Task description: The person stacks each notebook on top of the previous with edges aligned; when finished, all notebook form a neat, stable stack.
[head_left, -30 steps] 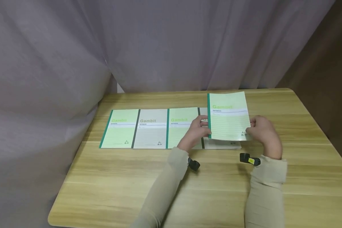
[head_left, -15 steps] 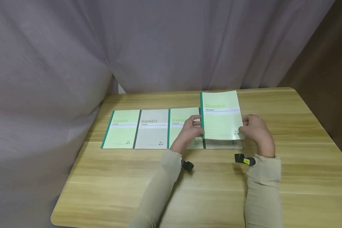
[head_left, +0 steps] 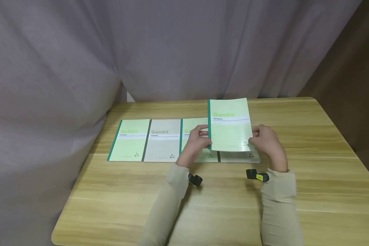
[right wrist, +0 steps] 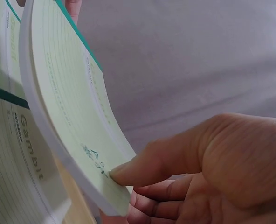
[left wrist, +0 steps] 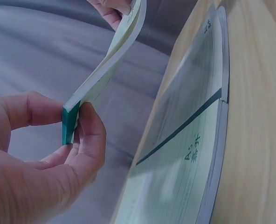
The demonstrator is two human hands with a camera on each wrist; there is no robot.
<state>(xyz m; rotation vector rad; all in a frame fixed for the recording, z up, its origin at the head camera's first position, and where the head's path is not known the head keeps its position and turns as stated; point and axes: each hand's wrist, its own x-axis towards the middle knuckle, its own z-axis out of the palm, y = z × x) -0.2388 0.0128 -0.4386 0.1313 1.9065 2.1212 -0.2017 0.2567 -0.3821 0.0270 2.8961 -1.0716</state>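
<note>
A green notebook (head_left: 230,130) with a dark green spine is held above the table between both hands, tilted and slightly bowed. My left hand (head_left: 195,145) pinches its spine edge, thumb on one face and fingers on the other, as the left wrist view shows. At the opposite edge, near the lower corner, my right hand (head_left: 268,143) pinches it with the thumb on the cover. Below lies a row of notebooks: a green one (head_left: 129,140), a grey one (head_left: 161,140), a second green one (head_left: 187,122) and a second grey one (head_left: 238,158). The held notebook partly hides the last two.
The wooden table (head_left: 117,198) extends in front of the row and to its right. A grey curtain (head_left: 172,51) hangs behind the table and down its left side. Each wrist wears a small black camera (head_left: 195,179).
Both hands have carried the held green notebook to the left, from over the right grey notebook to partly over the second green one. The row stays in place.
</note>
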